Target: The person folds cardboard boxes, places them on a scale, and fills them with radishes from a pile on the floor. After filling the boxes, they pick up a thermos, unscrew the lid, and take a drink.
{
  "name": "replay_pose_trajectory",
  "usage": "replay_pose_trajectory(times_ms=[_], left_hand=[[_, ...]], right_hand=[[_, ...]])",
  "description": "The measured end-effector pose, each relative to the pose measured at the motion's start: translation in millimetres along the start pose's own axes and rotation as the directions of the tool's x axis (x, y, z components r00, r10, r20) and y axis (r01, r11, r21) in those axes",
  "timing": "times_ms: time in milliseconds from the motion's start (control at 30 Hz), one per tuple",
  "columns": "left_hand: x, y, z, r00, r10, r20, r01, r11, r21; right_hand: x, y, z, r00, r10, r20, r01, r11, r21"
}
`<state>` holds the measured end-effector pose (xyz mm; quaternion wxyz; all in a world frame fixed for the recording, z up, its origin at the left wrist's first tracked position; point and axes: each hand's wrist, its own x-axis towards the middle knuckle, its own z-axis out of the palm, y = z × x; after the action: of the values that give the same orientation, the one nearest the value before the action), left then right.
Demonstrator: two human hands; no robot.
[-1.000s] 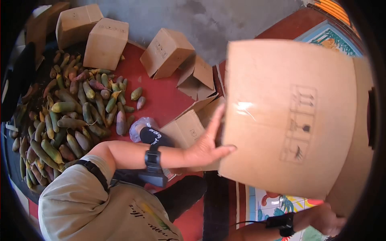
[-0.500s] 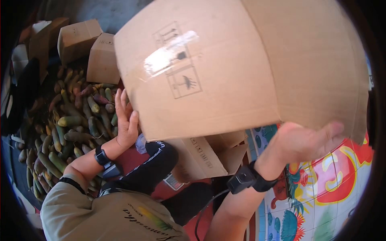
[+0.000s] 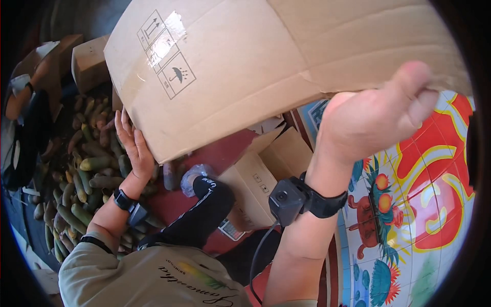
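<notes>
A large cardboard box [image 3: 230,71] is held up in front of me, tilted, with printed arrow and umbrella marks and shiny tape on its side. My left hand [image 3: 135,148] presses against its lower left corner, fingers stretched along the edge. At the lower right edge, my right hand [image 3: 376,120] supports the box from beneath, with its thumb outward and its other fingers partly hidden. Both wrists wear black straps, and a small camera [image 3: 286,199] is fixed to the right one. Below the raised box stands a smaller open carton [image 3: 250,181].
Many green and brownish cucumber-like vegetables [image 3: 76,179] lie heaped on the left. More cartons [image 3: 89,64] stand behind them, near another person's arm [image 3: 23,100]. A clear plastic bag [image 3: 193,179] lies by my knee. Painted tiles [image 3: 409,204] cover the right side.
The large box has shifted left and upward in view, uncovering more of the carton below. My left hand has moved left and my right hand upward. Another person's arm now shows at far left.
</notes>
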<state>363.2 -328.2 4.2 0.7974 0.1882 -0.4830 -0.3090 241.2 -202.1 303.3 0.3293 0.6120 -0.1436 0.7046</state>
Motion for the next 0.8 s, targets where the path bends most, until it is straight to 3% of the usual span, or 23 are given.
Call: replay_pose_trajectory(times_ms=[33, 67, 133, 200, 267, 400, 500, 533, 600, 800], left_hand=[[-1, -7, -6, 1.000, -0.005, -0.007, 0.006, 0.999, 0.039], [-3, -15, -13, 1.000, -0.006, -0.006, 0.006, 0.999, 0.045], [-9, -31, -28, 1.000, 0.006, -0.007, -0.005, 0.989, 0.146], [-20, -40, -45, 1.000, -0.010, 0.023, 0.007, 0.990, 0.138], [-37, -58, -67, 0.985, -0.151, 0.084, 0.134, 0.975, 0.178], [-81, -80, -106, 0.943, -0.285, 0.168, 0.239, 0.938, 0.252], [-120, -103, -137, 0.887, -0.414, 0.207, 0.326, 0.876, 0.355], [-127, -107, -142, 0.885, -0.415, 0.210, 0.325, 0.875, 0.360], [-138, -115, -152, 0.892, -0.398, 0.213, 0.145, 0.700, 0.699], [-137, -143, -166, 0.792, -0.562, 0.238, 0.199, 0.607, 0.770]], right_hand=[[-8, 3, -11, 0.994, 0.102, 0.042, -0.096, 0.986, -0.139], [-17, 11, -15, 0.993, 0.108, 0.040, -0.101, 0.985, -0.137], [-36, 23, -11, 0.974, 0.140, 0.176, -0.116, 0.984, -0.138], [-62, 26, -24, 0.860, 0.308, 0.406, -0.147, 0.913, -0.380], [-94, 28, -27, 0.756, 0.419, 0.504, -0.252, 0.896, -0.367], [-157, 29, -35, 0.669, 0.528, 0.522, -0.375, 0.847, -0.377], [-199, 26, -45, 0.542, 0.605, 0.584, -0.392, 0.796, -0.462], [-210, 22, -44, 0.535, 0.602, 0.592, -0.421, 0.798, -0.432], [-226, 13, -40, 0.532, 0.596, 0.601, -0.437, 0.802, -0.407], [-250, -2, -43, 0.461, 0.523, 0.717, -0.402, 0.843, -0.357]])
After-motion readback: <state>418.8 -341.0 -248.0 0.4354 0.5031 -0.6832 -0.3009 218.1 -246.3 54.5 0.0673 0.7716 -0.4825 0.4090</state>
